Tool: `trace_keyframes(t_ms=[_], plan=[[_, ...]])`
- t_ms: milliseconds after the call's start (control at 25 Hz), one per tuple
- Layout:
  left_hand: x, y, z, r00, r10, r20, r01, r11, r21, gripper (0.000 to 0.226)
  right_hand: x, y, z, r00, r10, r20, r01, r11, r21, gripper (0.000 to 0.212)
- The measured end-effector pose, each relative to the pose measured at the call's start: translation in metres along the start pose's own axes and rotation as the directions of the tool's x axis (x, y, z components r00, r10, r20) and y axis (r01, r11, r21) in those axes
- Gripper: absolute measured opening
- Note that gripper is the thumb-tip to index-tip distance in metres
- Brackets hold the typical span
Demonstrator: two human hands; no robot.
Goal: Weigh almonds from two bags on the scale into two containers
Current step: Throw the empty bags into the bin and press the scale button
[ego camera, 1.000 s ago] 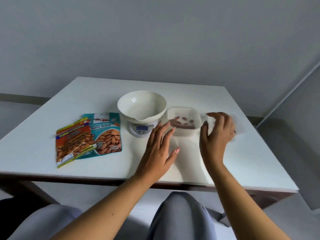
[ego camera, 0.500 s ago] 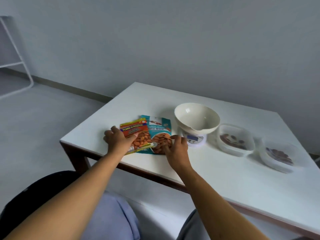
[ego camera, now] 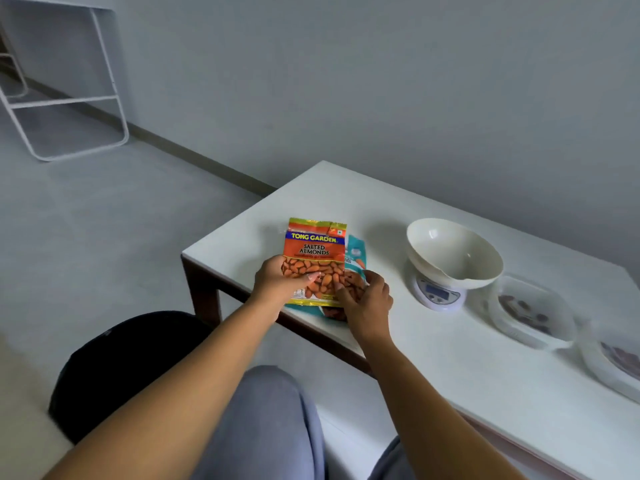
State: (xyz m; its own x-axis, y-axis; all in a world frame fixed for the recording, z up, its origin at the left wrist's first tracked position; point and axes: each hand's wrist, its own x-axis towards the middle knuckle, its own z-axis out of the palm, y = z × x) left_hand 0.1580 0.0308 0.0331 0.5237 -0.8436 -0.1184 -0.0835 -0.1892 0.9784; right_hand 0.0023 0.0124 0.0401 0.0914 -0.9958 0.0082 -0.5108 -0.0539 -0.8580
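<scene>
An orange bag of salted almonds (ego camera: 314,258) stands nearly upright above the table's near left corner. My left hand (ego camera: 278,282) grips its lower left side and my right hand (ego camera: 365,296) holds its lower right corner. A teal almond bag (ego camera: 356,254) lies flat on the table behind it, mostly hidden. To the right, a white scale (ego camera: 436,296) carries a cream bowl (ego camera: 453,252) that looks empty. Further right stand two clear containers, one (ego camera: 533,315) and another (ego camera: 613,358), each with some almonds inside.
The white table (ego camera: 467,393) has a dark wooden frame; its left corner is close to my hands. A white metal rack (ego camera: 69,98) stands on the floor at the far left. My knees and a black seat (ego camera: 114,368) are below the table edge.
Both hands moved left from the containers to the bags, and the orange bag has been lifted from flat to nearly upright. My view has swung left.
</scene>
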Motion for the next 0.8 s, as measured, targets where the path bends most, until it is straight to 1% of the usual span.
trace_keyframes(t_ms=[40,80,120,160,200,280,360,400,480,560,600,680,800], plan=[[-0.009,-0.002,-0.013,1.0,-0.005,-0.008,0.004,0.996,-0.092,0.033,-0.006,-0.007,0.007,0.999,-0.013,0.037,0.009,0.993,0.118,0.059],[-0.019,-0.004,-0.029,1.0,0.0,-0.023,-0.004,0.984,-0.177,0.028,-0.014,-0.018,0.016,0.995,-0.017,0.099,-0.011,0.961,0.275,0.055],[-0.027,-0.006,-0.046,0.999,0.015,-0.042,-0.025,0.967,-0.255,0.024,-0.022,-0.028,0.024,0.987,-0.026,0.159,-0.038,0.92,0.389,0.049],[-0.037,-0.01,-0.067,0.997,0.015,-0.08,-0.039,0.951,-0.305,0.021,-0.031,-0.038,0.036,0.978,-0.038,0.204,-0.057,0.896,0.441,0.045],[-0.047,-0.014,-0.087,0.992,0.006,-0.123,-0.047,0.942,-0.332,0.02,-0.038,-0.047,0.049,0.969,-0.046,0.242,-0.067,0.898,0.436,0.041],[-0.072,-0.032,-0.133,0.976,-0.054,-0.209,-0.018,0.944,-0.331,0.021,-0.061,-0.065,0.085,0.942,-0.062,0.331,-0.077,0.917,0.391,0.031],[-0.095,-0.061,-0.164,0.959,-0.126,-0.252,0.033,0.938,-0.344,0.021,-0.083,-0.067,0.115,0.926,-0.081,0.369,-0.056,0.937,0.346,0.023],[-0.108,-0.08,-0.178,0.947,-0.169,-0.274,0.068,0.936,-0.345,0.021,-0.097,-0.064,0.134,0.911,-0.063,0.407,-0.065,0.953,0.294,0.021],[-0.129,-0.118,-0.194,0.926,-0.261,-0.273,0.155,0.922,-0.356,0.023,-0.121,-0.051,0.157,0.869,0.025,0.494,-0.113,0.982,0.149,0.021],[-0.143,-0.148,-0.202,0.903,-0.314,-0.294,0.213,0.92,-0.328,0.027,-0.135,-0.041,0.171,0.826,0.109,0.553,-0.142,0.99,0.016,0.027],[-0.147,-0.158,-0.204,0.891,-0.325,-0.316,0.227,0.923,-0.311,0.028,-0.138,-0.04,0.175,0.814,0.115,0.569,-0.115,0.993,-0.035,0.03],[-0.148,-0.168,-0.205,0.879,-0.307,-0.366,0.214,0.938,-0.272,0.031,-0.138,-0.042,0.18,0.807,0.074,0.585,-0.031,0.996,-0.082,0.031],[-0.134,-0.173,-0.209,0.88,-0.183,-0.437,0.133,0.981,-0.143,0.036,-0.136,-0.042,0.186,0.804,-0.018,0.594,0.057,0.997,-0.047,0.04]])
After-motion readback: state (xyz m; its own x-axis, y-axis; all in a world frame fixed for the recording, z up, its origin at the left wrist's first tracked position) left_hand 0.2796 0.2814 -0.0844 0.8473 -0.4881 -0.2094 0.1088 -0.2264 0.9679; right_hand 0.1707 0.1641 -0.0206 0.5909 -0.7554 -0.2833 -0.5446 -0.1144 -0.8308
